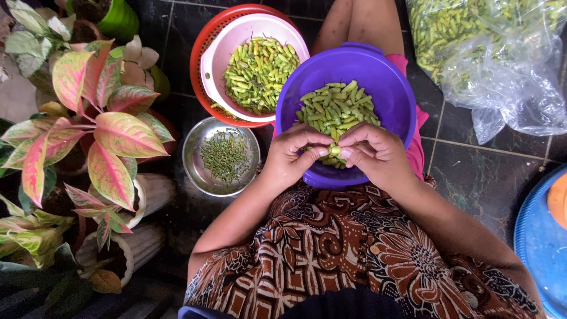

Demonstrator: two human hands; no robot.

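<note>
A seated person is working over a purple bowl [387,88] resting on the lap, both hands meeting at its near rim. The left hand [292,155] and the right hand [375,152] are each curling nearly closed, thumbs and fingertips pinching one small green chili [335,150] between them, just above the heap of green chilies [336,109] lying in the bowl. Just to the left, on the dark tiled floor [466,171], a pale pink bowl [221,47] heaped with more chilies is sitting inside a red basket [201,82]. Below it, a round metal dish [195,156] is holding thin green stems [225,156]. Potted plants [100,136] with pink and green leaves are crowding the left edge. A clear plastic bag [502,71] of chilies is lying at top right, and a blue tray [534,236] is showing at the right edge.
</note>
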